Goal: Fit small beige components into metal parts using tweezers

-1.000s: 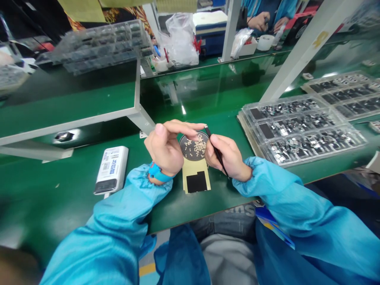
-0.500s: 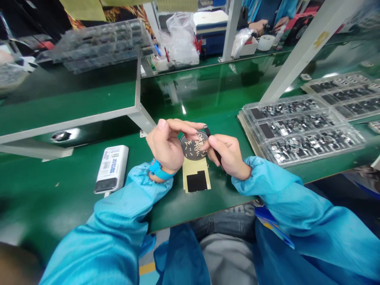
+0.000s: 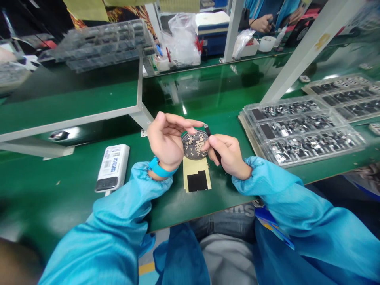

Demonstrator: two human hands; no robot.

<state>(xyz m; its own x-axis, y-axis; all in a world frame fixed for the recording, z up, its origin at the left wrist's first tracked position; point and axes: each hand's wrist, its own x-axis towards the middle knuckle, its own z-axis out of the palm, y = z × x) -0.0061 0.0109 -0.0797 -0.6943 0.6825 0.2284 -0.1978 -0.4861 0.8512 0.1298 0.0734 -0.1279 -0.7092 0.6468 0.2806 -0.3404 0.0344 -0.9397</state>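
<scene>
My right hand [image 3: 227,152] pinches a thin black strip [image 3: 208,130] with a small silvery end; its exact kind is unclear. My left hand [image 3: 168,138] is open, palm turned inward and fingers stretched to the right. Its fingertips come close to the strip's silvery end; whether they touch cannot be made out. Below and between the hands lies a round dark perforated dish [image 3: 190,155] with many tiny beige pieces [image 3: 199,144] scattered on it. A yellow paper [image 3: 190,164] bearing a black patch [image 3: 197,181] lies just in front of the dish.
To the right are clear compartment trays [image 3: 299,130] of small black and silvery parts. A white power bank [image 3: 113,168] lies left of my arm. A raised green shelf [image 3: 89,99] and a slanted white post [image 3: 299,51] frame the bench. A co-worker's hands [image 3: 261,23] are across it.
My left hand has opened a little, its fingers lifting slightly, and more of the dish shows. The right hand keeps the black strip in nearly the same place.
</scene>
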